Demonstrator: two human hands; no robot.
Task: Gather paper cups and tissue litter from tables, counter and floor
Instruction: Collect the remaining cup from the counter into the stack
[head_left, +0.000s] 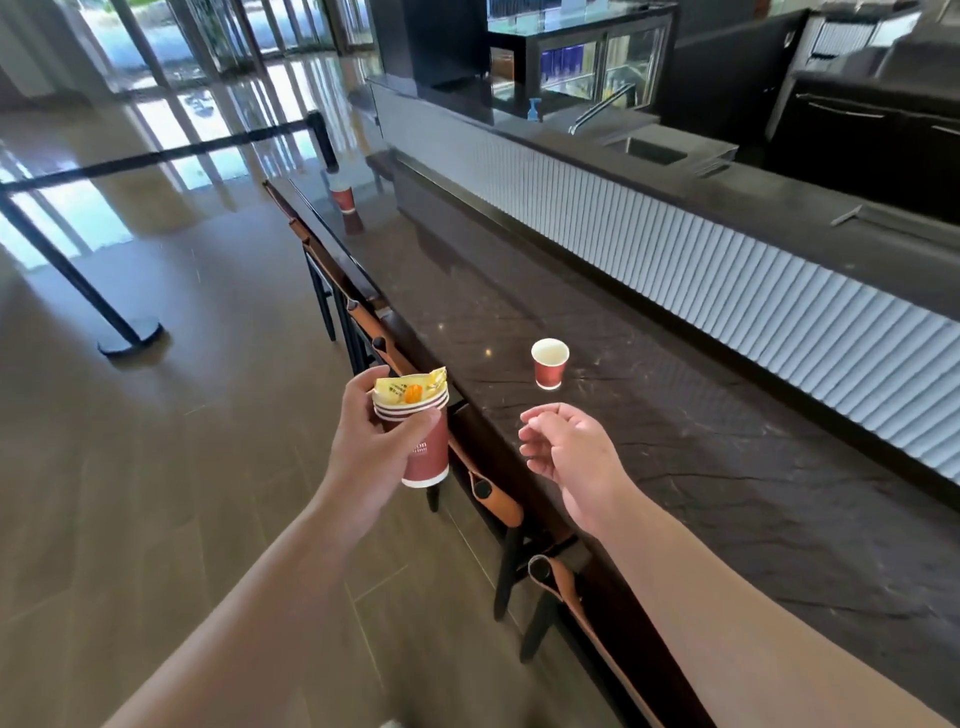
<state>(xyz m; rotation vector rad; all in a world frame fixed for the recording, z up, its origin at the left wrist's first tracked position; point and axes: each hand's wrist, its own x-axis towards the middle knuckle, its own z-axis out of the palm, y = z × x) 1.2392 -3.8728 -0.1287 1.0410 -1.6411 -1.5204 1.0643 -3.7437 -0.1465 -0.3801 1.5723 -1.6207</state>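
Several nested cups (422, 434) with a yellow wrapper (410, 388) on top gripped in left hand (371, 431). Right hand (569, 457) empty, fingers loosely curled. Just beyond it: one cup (549, 362) on counter (675, 467), uncollected. Far beyond: another cup (343, 197).

stack of cups (422, 436): red paper cups, one inside the other, held up in the air, tipped a little.
yellow wrapper (410, 388): crumpled, sits in the top cup.
near cup (549, 363): small, red, upright on the dark counter.
far cup (343, 198): red, upright, far down the counter.
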